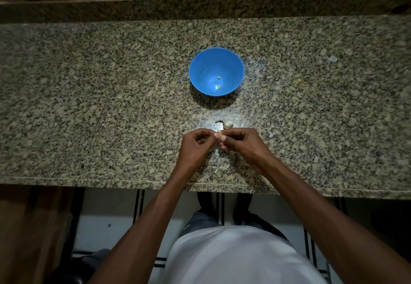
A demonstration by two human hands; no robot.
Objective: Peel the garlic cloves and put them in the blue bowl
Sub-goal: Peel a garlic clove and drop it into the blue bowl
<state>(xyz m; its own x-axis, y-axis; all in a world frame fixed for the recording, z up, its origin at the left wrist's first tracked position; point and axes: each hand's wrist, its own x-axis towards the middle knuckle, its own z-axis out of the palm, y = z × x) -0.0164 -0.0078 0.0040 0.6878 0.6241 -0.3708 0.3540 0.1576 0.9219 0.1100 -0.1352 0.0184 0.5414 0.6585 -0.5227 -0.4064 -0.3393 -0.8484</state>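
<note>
Hands: we see the left hand (195, 144) and right hand (239, 143) pinch one clove (220, 134) together.
Bulb (227, 124): just beyond the hands, on the counter (100, 105).
Bowl (201, 70): two small pieces inside.

Dim all round; light pools on my granite counter (111, 105), bowl (216, 71) shadow falls toward me, edges bend and blur.

One head cam only, worn by the person, looking steeply down & fwd over a granite countertop (89, 105). Wide-angle, edges bowed. Near edge of frame takes in own torso, forearms, floor; far edge reaches the wooden wall. Counter mid-frame, close range.
</note>
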